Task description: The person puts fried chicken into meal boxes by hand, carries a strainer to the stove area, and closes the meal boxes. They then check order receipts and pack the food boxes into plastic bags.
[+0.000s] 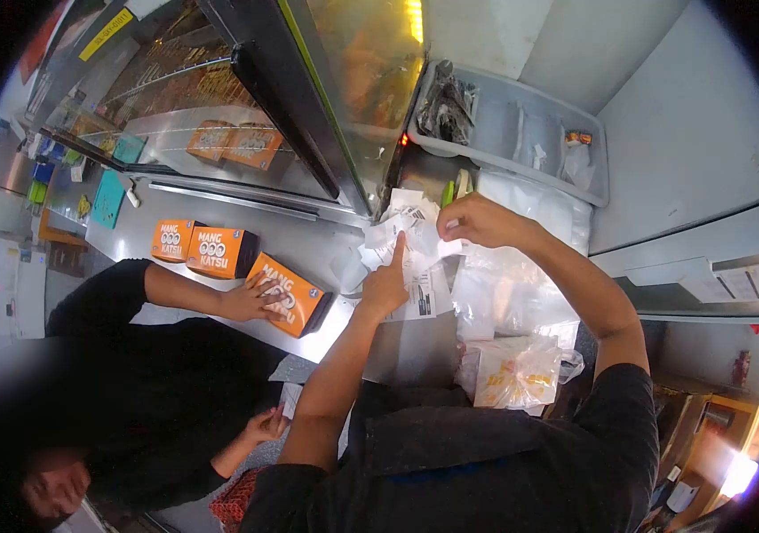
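Several white printed receipts (410, 213) lie in a loose, overlapping pile on the metal counter. My left hand (383, 291) is over the pile's lower part, its index finger stretched out onto the paper and the other fingers partly curled. At the pile's right edge my right hand (479, 220) pinches a white receipt (450, 246) between thumb and fingers. A larger printed sheet (428, 298) lies under my left hand's right side. Just left of the receipts is a translucent plastic piece (348, 271), its kind unclear.
A co-worker's hand (259, 300) rests on an orange box (286, 289); two more orange boxes (219, 251) stand left. Behind is a glass display case (175, 80). A grey divided tray (521, 164) is at back right. Clear plastic bags (517, 293) and a filled bag (521, 369) are right.
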Available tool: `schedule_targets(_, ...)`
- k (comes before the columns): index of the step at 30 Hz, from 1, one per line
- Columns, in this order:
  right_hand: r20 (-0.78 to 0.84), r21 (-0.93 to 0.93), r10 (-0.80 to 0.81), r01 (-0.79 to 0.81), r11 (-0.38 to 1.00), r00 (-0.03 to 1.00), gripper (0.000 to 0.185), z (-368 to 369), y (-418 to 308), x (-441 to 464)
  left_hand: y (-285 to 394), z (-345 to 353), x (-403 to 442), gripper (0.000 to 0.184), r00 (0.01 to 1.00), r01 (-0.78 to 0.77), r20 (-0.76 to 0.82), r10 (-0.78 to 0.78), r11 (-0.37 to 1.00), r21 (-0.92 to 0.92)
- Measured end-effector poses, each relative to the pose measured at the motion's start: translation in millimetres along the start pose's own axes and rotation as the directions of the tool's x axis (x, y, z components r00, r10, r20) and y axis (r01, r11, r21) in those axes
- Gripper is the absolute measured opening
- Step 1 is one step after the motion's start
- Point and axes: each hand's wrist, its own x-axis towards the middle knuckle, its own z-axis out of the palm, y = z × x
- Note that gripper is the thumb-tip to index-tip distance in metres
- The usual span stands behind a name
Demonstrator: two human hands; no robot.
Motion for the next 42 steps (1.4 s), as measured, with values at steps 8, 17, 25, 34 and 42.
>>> schedule_targets(8, -0.636, 0.451, 0.076, 0.290, 0.844, 0.768, 0.019, -14, -59, -133, -52, 3, -42, 0.036, 0.890, -0.454, -0.253, 0.379, 0.794, -0.405)
schedule_targets(17, -0.537, 0.477, 0.144, 0.158, 0.865, 0.832, 0.035, 47, -130, -210, 61, -40, -161, 0.031, 0.939, -0.275, -0.174, 0.296, 0.345, -0.897)
schedule_targets(25, -0.421, 0.282, 0.071, 0.056, 0.958, 0.904, 0.053, 48, -170, -271, 139, 25, -214, 0.022, 0.906, -0.413, -0.346, 0.242, 0.340, -0.845)
schedule_targets(34, -0.183, 0.349, 0.091, -0.021, 0.937, 0.979, 0.069, 103, -152, -347, 205, 143, -261, 0.032, 0.894, -0.399, -0.444, 0.057, 0.552, -0.732)
schedule_targets(42, -0.210, 0.572, 0.254, -0.092, 0.815, 0.944, 0.069, 175, -93, -354, 211, 189, -271, 0.033, 0.930, -0.330, -0.368, 0.007, 0.459, -0.825)
